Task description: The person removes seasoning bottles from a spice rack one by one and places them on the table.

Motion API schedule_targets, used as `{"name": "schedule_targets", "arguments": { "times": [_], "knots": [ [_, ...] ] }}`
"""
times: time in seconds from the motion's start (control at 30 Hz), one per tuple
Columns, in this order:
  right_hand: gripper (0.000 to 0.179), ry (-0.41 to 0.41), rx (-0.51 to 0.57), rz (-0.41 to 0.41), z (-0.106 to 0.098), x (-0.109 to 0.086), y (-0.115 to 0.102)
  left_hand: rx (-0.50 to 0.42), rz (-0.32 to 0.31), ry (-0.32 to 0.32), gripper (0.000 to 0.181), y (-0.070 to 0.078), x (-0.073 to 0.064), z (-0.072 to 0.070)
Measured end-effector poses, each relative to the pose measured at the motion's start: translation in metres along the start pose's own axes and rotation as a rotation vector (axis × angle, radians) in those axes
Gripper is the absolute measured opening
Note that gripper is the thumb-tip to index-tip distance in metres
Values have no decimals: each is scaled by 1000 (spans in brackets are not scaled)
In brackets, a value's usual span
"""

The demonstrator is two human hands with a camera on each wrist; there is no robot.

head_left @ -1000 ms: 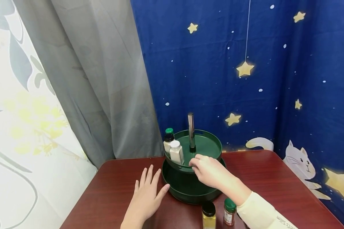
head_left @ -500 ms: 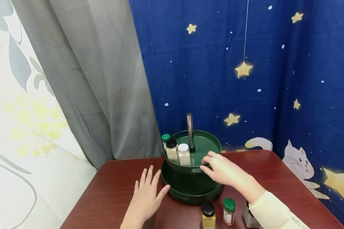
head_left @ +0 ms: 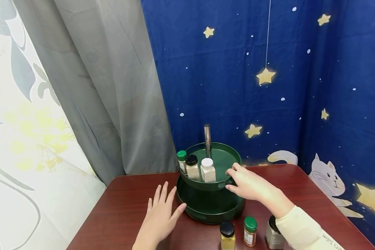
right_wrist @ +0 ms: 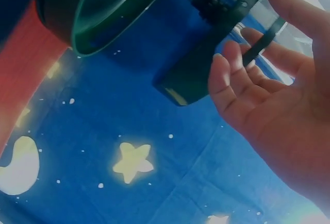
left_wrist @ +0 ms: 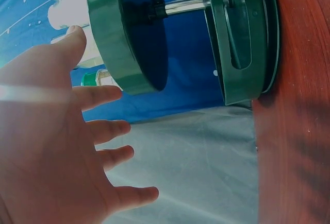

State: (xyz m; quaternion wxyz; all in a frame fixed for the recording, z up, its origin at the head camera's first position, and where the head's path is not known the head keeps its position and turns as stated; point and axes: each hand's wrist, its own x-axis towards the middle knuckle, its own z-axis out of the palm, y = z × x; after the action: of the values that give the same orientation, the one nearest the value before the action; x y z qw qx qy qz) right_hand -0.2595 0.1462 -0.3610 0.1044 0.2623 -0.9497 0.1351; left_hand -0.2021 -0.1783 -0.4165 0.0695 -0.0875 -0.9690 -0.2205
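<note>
A dark green two-tier turntable (head_left: pixel 212 211) stands on the table, with a silver post rising through its upper tray. My right hand (head_left: pixel 248 182) grips the upper tray's front right rim, thumb outside and fingers over the inside. Three spice jars ride on that tray's left and front: a green-capped jar (head_left: pixel 182 162), a black-capped jar (head_left: pixel 192 170) and a white-capped jar (head_left: pixel 208 172). Left of the turntable, my left hand (head_left: pixel 159 217) is spread with straight fingers. Its thumb lies close to the lower tray; whether they touch I cannot tell.
In front of the turntable stand a black-lidded jar with yellow contents (head_left: pixel 227 239), a green-lidded jar of reddish spice (head_left: pixel 250 234) and a black-lidded grey jar (head_left: pixel 273 238), partly behind my right sleeve. Curtains (head_left: pixel 231 86) hang behind the red-brown table (head_left: pixel 118 215).
The upper tray has turned, carrying the three jars along its front toward the right. My right hand has moved right with the rim. My left hand has stayed almost still.
</note>
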Motion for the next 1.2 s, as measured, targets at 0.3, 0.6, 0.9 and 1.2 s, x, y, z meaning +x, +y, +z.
{"name": "schedule_targets", "arguments": {
  "times": [0.3,0.6,0.9,1.2],
  "knots": [
    [43,12,-79,-27,-22,5,-24,-10,-9,-10,80,-1,-1,-1],
    [48,92,-96,-39,-40,19,-48,-13,-3,-3,82,-4,-2,-1],
    [57,83,-26,-55,-44,32,-56,-19,-5,-24,81,-6,-1,1],
    [45,63,-8,-70,-36,39,-61,-24,-3,-29,79,-4,0,1]
  ]
}}
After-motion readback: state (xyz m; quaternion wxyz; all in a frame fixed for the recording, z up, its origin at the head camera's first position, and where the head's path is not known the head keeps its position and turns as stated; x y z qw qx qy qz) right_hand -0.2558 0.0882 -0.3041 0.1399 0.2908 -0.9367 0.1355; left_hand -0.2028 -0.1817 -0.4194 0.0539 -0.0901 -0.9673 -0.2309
